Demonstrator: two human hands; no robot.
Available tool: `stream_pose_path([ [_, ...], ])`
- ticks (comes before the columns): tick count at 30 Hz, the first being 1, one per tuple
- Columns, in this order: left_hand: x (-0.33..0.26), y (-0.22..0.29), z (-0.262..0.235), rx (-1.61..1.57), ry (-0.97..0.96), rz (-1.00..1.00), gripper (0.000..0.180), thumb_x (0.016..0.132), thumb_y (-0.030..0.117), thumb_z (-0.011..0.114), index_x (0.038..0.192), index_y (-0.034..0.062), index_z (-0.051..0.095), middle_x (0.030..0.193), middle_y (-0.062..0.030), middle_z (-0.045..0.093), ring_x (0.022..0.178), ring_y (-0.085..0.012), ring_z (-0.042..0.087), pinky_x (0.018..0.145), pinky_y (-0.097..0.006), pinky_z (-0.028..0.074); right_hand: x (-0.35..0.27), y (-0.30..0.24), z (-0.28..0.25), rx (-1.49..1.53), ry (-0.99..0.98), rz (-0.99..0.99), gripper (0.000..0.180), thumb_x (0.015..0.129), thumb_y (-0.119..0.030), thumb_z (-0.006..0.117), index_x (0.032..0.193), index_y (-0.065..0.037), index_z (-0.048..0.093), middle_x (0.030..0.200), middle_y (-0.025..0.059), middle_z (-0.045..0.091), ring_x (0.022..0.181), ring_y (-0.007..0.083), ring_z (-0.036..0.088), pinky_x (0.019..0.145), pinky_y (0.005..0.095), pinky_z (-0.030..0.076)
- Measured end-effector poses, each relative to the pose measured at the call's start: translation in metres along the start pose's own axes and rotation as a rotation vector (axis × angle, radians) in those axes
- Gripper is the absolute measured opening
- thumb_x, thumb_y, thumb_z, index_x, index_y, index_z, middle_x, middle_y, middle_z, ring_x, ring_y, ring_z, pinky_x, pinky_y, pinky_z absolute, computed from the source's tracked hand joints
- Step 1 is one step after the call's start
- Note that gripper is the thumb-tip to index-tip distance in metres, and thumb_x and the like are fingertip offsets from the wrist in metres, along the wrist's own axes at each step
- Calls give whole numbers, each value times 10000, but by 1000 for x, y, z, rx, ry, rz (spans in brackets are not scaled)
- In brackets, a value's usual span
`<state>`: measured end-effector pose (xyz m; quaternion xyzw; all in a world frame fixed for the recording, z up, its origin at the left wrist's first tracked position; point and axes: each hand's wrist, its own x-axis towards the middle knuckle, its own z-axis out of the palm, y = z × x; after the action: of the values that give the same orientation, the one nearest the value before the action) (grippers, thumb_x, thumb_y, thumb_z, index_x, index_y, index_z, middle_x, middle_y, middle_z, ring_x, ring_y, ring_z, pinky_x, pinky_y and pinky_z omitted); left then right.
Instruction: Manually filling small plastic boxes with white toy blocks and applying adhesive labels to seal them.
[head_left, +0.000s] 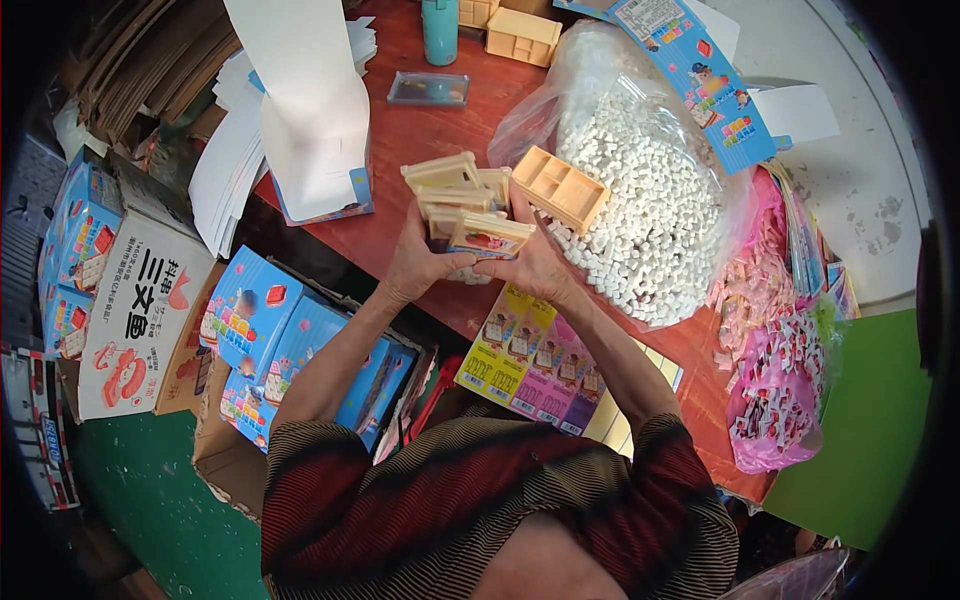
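Over the red table, both hands hold a bunch of small cream plastic boxes; the front one has a colourful picture label. My left hand is closed round their left side, and my right hand grips the right side, with the thumbs near each other below. Just right of my right hand, a tan compartment tray lies on a clear bag of small white cubes. A tall white-lined blue carton stands open left of my left hand. My fingers behind the boxes are mostly hidden.
Blue printed cartons fill a cardboard box at lower left. Beside my right forearm lie yellow and pink printed sheets. Pink bags of small packets sit at the right edge. A teal bottle and a clear case stand farther back.
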<state>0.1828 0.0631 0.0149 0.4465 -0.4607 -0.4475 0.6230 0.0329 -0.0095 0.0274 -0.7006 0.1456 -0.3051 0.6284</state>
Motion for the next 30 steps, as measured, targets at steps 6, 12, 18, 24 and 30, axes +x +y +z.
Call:
stream_pose_path([
  [6, -3, -1, 6, 74, -79, 34, 898, 545, 137, 739, 1211, 57, 141, 1096, -83, 397, 1010, -165, 412, 838, -306, 374, -1, 12, 8, 379, -58, 197, 1009, 569, -10, 691, 1267, -79, -35, 1222, 85, 262, 1092, 183, 325, 896, 291, 307],
  [12, -4, 2, 12, 224, -69, 192, 1006, 510, 207, 761, 1233, 48, 80, 1112, -99, 370, 1004, -177, 414, 831, -303, 377, -4, 40, -1, 180, -49, 4, 980, 593, -39, 681, 1262, -72, -34, 1193, 91, 298, 1074, 180, 355, 884, 301, 324],
  [18, -13, -11, 7, 474, -60, 211, 1057, 499, 222, 765, 1232, 8, 35, 1097, -114, 356, 993, -202, 414, 835, -305, 363, -9, 49, -2, 3, -28, 29, 979, 600, -170, 706, 1250, -4, -8, 1167, 118, 329, 1076, 193, 350, 883, 307, 310],
  [24, -10, -12, 8, 206, -66, 180, 1039, 528, 180, 752, 1249, 36, 18, 1100, -71, 385, 1020, -176, 399, 887, -297, 310, -7, 22, 14, 414, -164, -64, 676, 775, -363, 472, 1262, -110, 77, 1181, 54, 345, 1059, 170, 373, 881, 303, 324],
  [30, -12, -11, 7, 403, -69, 254, 1014, 535, 177, 748, 1242, 33, 35, 1109, -93, 367, 1032, -187, 385, 874, -306, 332, 2, 26, 13, 797, -93, 190, 507, 836, -417, 310, 1231, -122, 195, 1148, 26, 389, 1006, 144, 423, 835, 301, 369],
])
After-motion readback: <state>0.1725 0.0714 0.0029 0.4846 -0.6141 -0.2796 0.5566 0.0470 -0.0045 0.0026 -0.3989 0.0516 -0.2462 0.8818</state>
